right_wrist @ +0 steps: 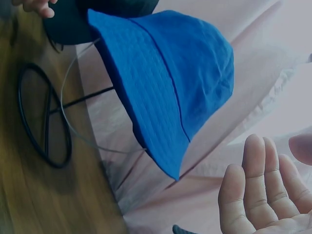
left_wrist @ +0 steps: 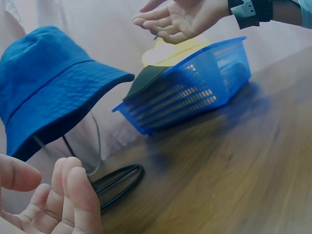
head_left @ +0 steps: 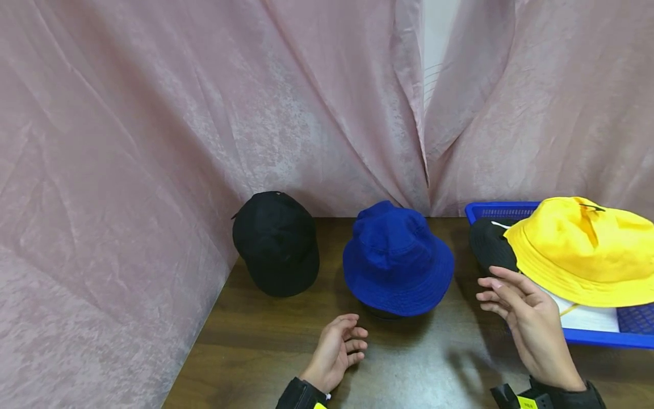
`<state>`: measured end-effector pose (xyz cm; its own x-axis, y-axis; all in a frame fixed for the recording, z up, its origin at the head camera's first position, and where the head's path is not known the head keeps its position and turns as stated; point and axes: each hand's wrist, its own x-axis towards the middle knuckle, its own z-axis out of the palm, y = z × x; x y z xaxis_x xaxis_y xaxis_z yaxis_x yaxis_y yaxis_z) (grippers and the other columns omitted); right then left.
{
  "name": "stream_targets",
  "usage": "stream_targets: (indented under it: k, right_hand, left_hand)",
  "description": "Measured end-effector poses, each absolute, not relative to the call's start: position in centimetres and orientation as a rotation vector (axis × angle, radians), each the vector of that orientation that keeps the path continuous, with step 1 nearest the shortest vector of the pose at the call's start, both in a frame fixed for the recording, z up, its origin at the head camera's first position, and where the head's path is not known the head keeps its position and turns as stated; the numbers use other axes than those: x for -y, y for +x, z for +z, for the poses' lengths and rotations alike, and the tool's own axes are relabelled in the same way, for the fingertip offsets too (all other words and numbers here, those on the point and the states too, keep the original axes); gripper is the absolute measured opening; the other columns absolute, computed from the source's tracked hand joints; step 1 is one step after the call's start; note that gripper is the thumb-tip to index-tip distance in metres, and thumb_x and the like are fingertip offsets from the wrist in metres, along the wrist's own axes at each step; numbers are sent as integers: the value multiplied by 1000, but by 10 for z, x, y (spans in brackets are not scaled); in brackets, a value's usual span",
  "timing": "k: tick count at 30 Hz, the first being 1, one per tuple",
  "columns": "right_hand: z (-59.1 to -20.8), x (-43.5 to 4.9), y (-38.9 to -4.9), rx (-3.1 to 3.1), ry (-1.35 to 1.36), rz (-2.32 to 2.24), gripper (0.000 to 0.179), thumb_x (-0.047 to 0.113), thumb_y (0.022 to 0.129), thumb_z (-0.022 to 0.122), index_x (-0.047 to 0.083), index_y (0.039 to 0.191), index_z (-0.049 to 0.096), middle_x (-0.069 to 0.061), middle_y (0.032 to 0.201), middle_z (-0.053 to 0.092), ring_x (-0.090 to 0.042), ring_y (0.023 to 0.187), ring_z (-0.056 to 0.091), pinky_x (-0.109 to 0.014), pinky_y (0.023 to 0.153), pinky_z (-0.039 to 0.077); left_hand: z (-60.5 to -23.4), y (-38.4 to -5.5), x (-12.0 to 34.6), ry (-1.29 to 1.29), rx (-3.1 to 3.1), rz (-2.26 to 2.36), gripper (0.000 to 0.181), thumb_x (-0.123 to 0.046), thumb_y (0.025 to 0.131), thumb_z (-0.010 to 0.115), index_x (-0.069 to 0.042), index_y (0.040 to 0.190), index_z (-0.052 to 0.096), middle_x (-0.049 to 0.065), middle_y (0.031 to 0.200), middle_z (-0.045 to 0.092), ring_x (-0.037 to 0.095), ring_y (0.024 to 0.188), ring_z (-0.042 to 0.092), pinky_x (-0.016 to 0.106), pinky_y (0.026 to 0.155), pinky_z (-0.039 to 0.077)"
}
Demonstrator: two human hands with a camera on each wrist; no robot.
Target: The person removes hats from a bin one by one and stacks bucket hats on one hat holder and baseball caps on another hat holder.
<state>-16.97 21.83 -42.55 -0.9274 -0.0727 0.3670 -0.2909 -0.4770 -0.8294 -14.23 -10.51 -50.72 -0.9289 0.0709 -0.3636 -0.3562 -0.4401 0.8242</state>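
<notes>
A blue bucket hat sits on a thin black wire stand, whose ring base rests on the table; a pale cord loops below its brim. My left hand is in front of the hat at its lower left, fingers loosely bent around nothing. Off to the right, my right hand hovers by the near left corner of a blue plastic basket, fingers relaxed, holding nothing. In the basket lies a yellow bucket hat, over a dark hat and something white.
Left of the blue hat, a black cap stands near the back of the brown wooden table. Pink curtains hang right behind the table and along its left side.
</notes>
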Motion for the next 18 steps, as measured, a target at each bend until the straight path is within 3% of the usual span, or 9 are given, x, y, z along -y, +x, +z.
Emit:
stream_targets:
  k: [18]
  right_hand:
    - [-429,-257,-170,1419,393,2551,31,-8,102,48,-6,131,58,-16,110,73,-23,88,74,-32,74,59]
  left_hand:
    - [-503,-144,61,-326,-1443,2404,21,-19,93,59,-9,112,56,4,83,66,15,64,60,27,57,48]
